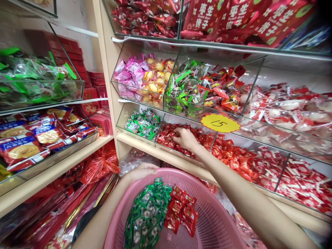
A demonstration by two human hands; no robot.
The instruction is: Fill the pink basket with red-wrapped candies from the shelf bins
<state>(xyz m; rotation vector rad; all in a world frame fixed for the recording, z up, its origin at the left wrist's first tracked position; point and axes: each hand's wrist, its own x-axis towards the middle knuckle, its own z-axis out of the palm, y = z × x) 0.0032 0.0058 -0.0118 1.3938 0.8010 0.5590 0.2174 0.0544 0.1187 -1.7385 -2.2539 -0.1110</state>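
A pink plastic basket (218, 214) is at the bottom centre, with green-wrapped candies (146, 211) on its left side and red-wrapped candies (181, 209) beside them. My left hand (145, 170) grips the basket's far rim, its fingers partly hidden. In the lower shelf bin of small dark red candies (167, 133), my right hand (183, 137) has its fingers curled together at the candies' surface. Whatever lies between those fingers is too small to make out. Silver and green candies (144, 122) fill the compartment to the left of that hand.
Clear dividers and a yellow price tag (221, 123) stand close to my right arm. Above are bins of pink and yellow sweets (145, 77). A wooden shelf edge (155, 150) runs behind the basket. Red bags (100, 164) lie at lower left.
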